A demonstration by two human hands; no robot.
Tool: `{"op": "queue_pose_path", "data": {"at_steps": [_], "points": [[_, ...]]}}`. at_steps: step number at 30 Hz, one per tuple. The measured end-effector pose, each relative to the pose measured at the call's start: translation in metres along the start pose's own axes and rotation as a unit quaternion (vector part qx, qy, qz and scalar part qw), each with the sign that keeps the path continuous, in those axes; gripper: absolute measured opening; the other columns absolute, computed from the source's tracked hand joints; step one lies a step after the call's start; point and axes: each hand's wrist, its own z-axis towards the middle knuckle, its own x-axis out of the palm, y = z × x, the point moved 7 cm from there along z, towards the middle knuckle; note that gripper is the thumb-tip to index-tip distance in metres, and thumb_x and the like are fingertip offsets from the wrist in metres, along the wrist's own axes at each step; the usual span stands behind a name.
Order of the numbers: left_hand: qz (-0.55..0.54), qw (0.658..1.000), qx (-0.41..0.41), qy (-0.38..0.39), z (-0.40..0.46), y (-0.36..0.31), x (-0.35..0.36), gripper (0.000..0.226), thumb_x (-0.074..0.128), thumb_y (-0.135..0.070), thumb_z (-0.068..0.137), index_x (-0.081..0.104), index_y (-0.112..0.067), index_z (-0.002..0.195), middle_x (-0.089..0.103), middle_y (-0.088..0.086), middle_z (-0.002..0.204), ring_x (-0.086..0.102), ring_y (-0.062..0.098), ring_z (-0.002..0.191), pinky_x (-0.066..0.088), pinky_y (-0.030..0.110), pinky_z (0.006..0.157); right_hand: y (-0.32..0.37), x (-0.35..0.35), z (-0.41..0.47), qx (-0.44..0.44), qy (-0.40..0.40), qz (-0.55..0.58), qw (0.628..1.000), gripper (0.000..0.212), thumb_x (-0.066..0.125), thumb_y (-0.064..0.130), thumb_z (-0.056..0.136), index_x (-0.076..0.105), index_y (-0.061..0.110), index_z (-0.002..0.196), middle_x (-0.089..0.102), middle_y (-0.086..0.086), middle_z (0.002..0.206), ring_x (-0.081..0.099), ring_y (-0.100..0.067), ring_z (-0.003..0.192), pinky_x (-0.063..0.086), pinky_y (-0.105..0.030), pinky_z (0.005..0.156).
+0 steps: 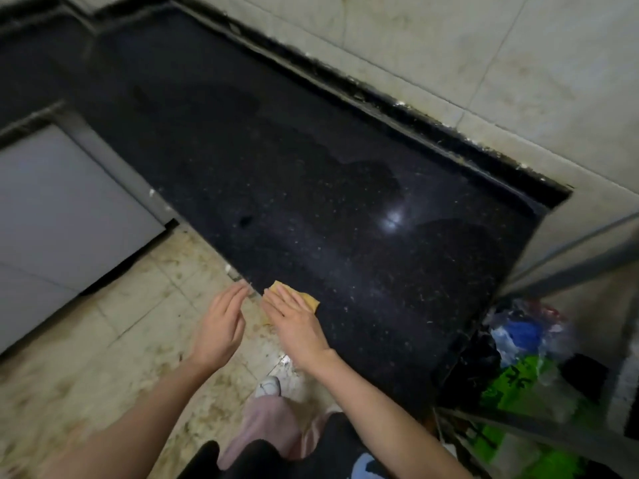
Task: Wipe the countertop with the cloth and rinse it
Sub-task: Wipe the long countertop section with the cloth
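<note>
Bench [311,188]: black speckled stone top, runs diagonally from upper left of frame to lower right; bright light reflection right of centre, w/ dull smeared patches around mid-surface. Cloth [308,299]: yellow-orange, small, folded, lying flat on bench at its near edge, lower centre of frame. Right hand [294,318]: lower centre, palm down on cloth, fingers straight and together, pressing it to the bench; grip flat, not curled round the cloth, most of cloth hidden under fingers, only two corners showing. Left hand [221,323]: just left of right hand, off the bench edge, above the floor; fingers relaxed, near straight, grip loose, nothing in it; fingertips close to bench edge, contact cannot be told. Both forearms bare, entering from bottom of frame. Wall [484,57]: pale tiles, stained, upper right, behind bench; dark grimy seam where wall meets bench. Cabinet door [52,209]: grey, left of frame, below bench level. Floor [114,333]: beige tiles, heavily marked, lower left. Shoe [269,387]: white, bottom centre, w/ pink trouser leg [266,426] below it. Shelf rack [560,433]: lower right, metal rails, beside bench end; holds plastic bags [518,335], clear and blue, plus green packaging [511,382], blurred, print unreadable.
</note>
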Motion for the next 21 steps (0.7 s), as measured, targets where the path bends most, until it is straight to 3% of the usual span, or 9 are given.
{"op": "queue_pose_path", "data": {"at_steps": [3, 6, 10, 13, 15, 17, 21], "points": [[0.0, 1.0, -0.024, -0.006, -0.016, 0.014, -0.006, 0.051, 0.031, -0.015, 0.081, 0.049, 0.0, 0.126, 0.057, 0.017, 0.124, 0.045, 0.026, 0.115, 0.029, 0.033, 0.102, 0.007, 0.001, 0.011, 0.004, -0.013, 0.033, 0.999, 0.047, 0.058, -0.009, 0.07, 0.061, 0.001, 0.115, 0.053, -0.014, 0.134, 0.043, -0.035, 0.129, 0.029, -0.043, 0.11], [-0.004, 0.999, -0.048, -0.019, -0.026, 0.03, -0.01, 0.052, 0.031, -0.016, 0.08, 0.049, -0.003, 0.128, 0.058, 0.016, 0.123, 0.048, 0.026, 0.115, 0.032, 0.034, 0.101, 0.018, 0.001, 0.022, 0.006, -0.015, 0.061, 0.998, 0.042, 0.068, -0.013, 0.065, 0.065, 0.002, 0.104, 0.056, -0.014, 0.13, 0.05, -0.034, 0.123, 0.042, -0.046, 0.102], [-0.032, 0.99, -0.127, -0.05, -0.039, 0.06, -0.026, 0.051, 0.039, -0.011, 0.087, 0.041, -0.008, 0.138, 0.049, 0.01, 0.135, 0.046, 0.026, 0.124, 0.032, 0.032, 0.104, 0.037, 0.002, 0.042, 0.064, -0.021, 0.074, 0.995, 0.049, 0.067, -0.009, 0.072, 0.058, 0.01, 0.117, 0.044, -0.013, 0.141, 0.049, -0.027, 0.124, 0.048, -0.035, 0.095], [-0.099, 0.979, -0.163, -0.067, -0.048, 0.088, -0.05, 0.052, 0.043, -0.005, 0.092, 0.034, -0.013, 0.142, 0.044, 0.004, 0.14, 0.041, 0.019, 0.128, 0.029, 0.023, 0.101, 0.064, 0.007, 0.068, 0.086, -0.04, 0.083, 0.992, 0.05, 0.068, -0.009, 0.067, 0.06, 0.008, 0.114, 0.053, -0.016, 0.132, 0.06, -0.03, 0.109, 0.053, -0.033, 0.085], [-0.139, 0.972, -0.17, -0.083, -0.058, 0.113, -0.072, 0.052, 0.044, -0.007, 0.093, 0.032, -0.016, 0.143, 0.047, 0.001, 0.137, 0.045, 0.015, 0.124, 0.03, 0.021, 0.099, 0.091, 0.016, 0.089, 0.087, -0.031, 0.11, 0.99, 0.047, 0.063, -0.006, 0.074, 0.059, 0.007, 0.119, 0.052, -0.015, 0.133, 0.057, -0.032, 0.113, 0.047, -0.033, 0.094], [-0.165, 0.962, -0.187, -0.11, -0.073, 0.143, -0.098, 0.053, 0.046, -0.011, 0.093, 0.031, -0.02, 0.143, 0.049, -0.006, 0.129, 0.048, 0.01, 0.117, 0.033, 0.019, 0.096, 0.119, 0.027, 0.109, 0.1, -0.023, 0.129, 0.986, 0.046, 0.06, -0.003, 0.08, 0.057, 0.007, 0.124, 0.052, -0.01, 0.134, 0.052, -0.026, 0.121, 0.028, -0.016, 0.104], [-0.189, 0.936, -0.239, -0.177, -0.117, 0.209, -0.141, 0.049, 0.047, -0.017, 0.095, 0.033, -0.024, 0.141, 0.051, -0.012, 0.122, 0.049, 0.007, 0.112, 0.038, 0.023, 0.095, 0.175, 0.058, 0.149, 0.109, -0.02, 0.186, 0.976, 0.042, 0.06, -0.002, 0.083, 0.058, 0.007, 0.123, 0.055, -0.006, 0.13, 0.052, -0.018, 0.12, 0.014, 0.003, 0.098]]}}
